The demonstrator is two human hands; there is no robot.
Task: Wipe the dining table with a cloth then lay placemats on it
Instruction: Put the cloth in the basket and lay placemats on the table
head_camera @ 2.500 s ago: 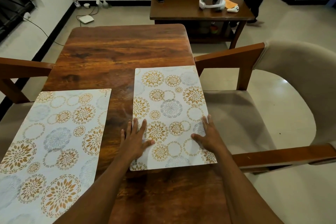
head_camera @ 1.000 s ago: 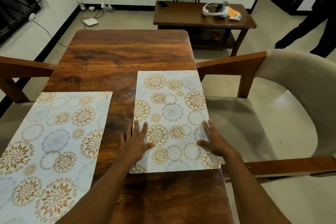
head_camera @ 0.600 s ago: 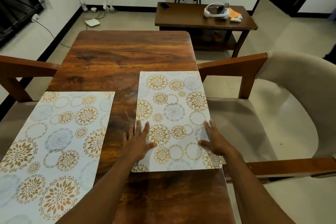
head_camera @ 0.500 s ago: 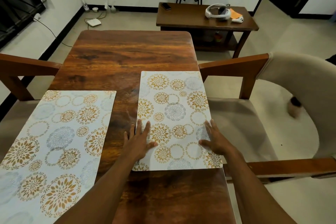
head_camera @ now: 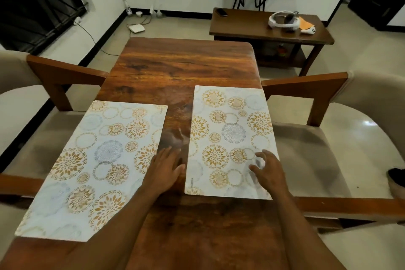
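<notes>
Two white placemats with gold and grey floral circles lie on the brown wooden dining table. The left placemat sits askew, its near corner past the table's left edge. The right placemat lies along the right edge. My left hand is flat and open over the bare wood between the two mats, fingers straight. My right hand hovers over the near right part of the right placemat, fingers loosely bent and holding nothing. No cloth is in view.
Beige upholstered chairs with wooden arms stand at the left and right of the table. A low wooden side table with a white headset stands beyond. A dark shoe shows at the right edge.
My left hand has slid left off the right placemat onto the bare wood. My right hand has lifted from the mat with fingers bent. The view has shifted left.
</notes>
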